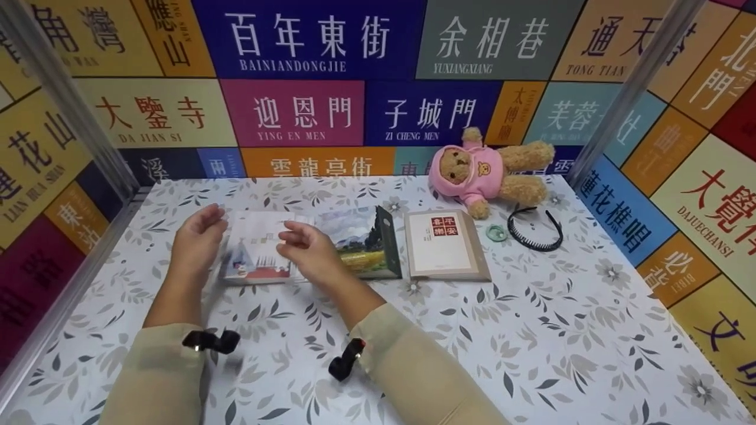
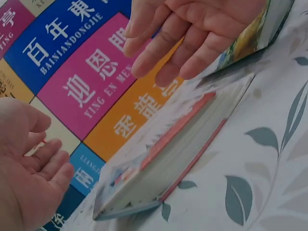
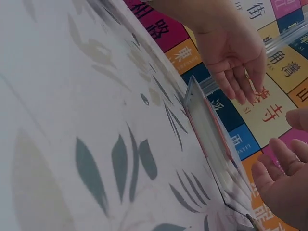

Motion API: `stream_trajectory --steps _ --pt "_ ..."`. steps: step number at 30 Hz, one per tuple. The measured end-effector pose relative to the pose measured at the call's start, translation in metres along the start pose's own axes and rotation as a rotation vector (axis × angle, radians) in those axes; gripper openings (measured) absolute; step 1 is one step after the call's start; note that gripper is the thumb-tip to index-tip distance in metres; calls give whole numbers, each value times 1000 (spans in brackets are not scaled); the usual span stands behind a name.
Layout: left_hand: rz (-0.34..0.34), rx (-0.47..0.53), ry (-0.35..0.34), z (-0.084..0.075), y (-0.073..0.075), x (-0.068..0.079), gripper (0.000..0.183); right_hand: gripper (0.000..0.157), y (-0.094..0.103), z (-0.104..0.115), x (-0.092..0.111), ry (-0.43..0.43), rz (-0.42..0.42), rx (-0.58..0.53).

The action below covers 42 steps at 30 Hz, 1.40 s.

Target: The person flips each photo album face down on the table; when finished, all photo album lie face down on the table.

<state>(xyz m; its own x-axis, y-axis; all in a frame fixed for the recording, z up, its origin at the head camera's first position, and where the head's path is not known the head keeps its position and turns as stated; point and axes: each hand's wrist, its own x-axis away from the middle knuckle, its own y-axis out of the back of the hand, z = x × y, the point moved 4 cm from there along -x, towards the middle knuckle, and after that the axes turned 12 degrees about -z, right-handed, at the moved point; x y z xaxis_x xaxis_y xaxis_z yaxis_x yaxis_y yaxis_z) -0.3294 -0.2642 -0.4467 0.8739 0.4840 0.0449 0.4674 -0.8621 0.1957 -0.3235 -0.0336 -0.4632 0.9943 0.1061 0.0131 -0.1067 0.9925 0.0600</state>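
Note:
A pale book [image 1: 257,236] with a red and blue picture lies flat on the table, its page edges [image 2: 187,144] facing the left wrist camera. My left hand [image 1: 199,239] hovers at the book's left edge, fingers loosely bent and holding nothing. Over its right edge is my right hand [image 1: 310,251], palm turned inward and also holding nothing. The two palms face each other across the book. Just right of it lies a book with a painted landscape cover [image 1: 357,245], partly hidden by the right hand and wrist.
A beige book [image 1: 443,245] with red seal-like characters lies further right. Beyond it are a green coil ring [image 1: 496,233], a black toothed headband [image 1: 534,230] and a teddy bear in a pink hoodie [image 1: 481,171] against the back wall. Printed panels [image 1: 295,112] enclose the table.

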Motion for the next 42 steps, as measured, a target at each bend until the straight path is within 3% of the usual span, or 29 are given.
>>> stream_trajectory --steps 5,12,18,27,34,39,42 --pt "81 -110 65 15 -3 -1 66 65 0 -8 5 41 45 39" --pt "149 -256 123 29 -5 -1 73 70 -7 -14 8 -2 78 50" --pt "157 -342 129 36 -4 -3 71 68 -11 -16 9 -39 106 49" --pt "85 -255 219 29 7 -6 67 66 -15 -12 15 -60 156 18" --pt "35 -167 128 -2 5 5 63 62 -11 -10 12 -75 134 -40" --pt "103 -30 157 -22 -4 17 60 62 -7 -8 9 -87 120 -85" --pt "162 57 188 -29 -8 24 57 61 -3 -4 8 -77 106 -57"
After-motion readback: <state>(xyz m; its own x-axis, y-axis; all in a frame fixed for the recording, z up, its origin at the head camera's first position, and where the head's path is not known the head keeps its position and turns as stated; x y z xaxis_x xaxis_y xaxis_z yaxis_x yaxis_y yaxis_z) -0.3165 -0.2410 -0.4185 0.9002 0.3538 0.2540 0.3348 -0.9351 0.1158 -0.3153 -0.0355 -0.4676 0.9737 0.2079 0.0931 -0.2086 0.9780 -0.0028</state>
